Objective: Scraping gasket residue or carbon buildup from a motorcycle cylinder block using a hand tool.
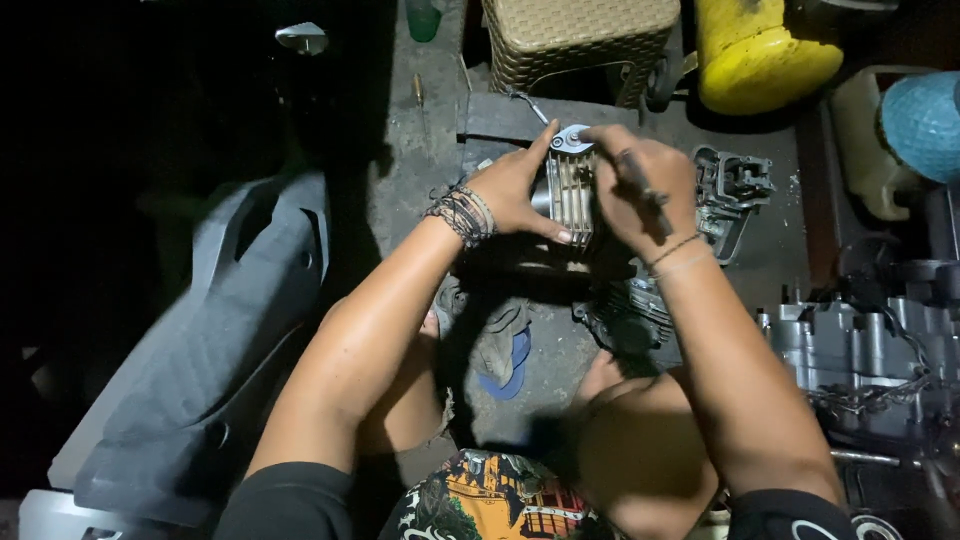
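Finned metal cylinder (570,195) sat at upper centre, clasped by the left hand (515,190), while the right hand (640,185) gripped a dark tool (640,183) above it.

You crouch over a stained concrete floor (420,150). The left side is dark. A wicker basket (575,40) and yellow container (760,50) stand ahead.

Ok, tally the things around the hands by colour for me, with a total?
Silver-grey: 3 - finned engine part held by the left hand and right hand, metal part, engine block
Yellow: 1 - container
Tan: 1 - woven basket
Teal: 1 - round thing
Total: 6
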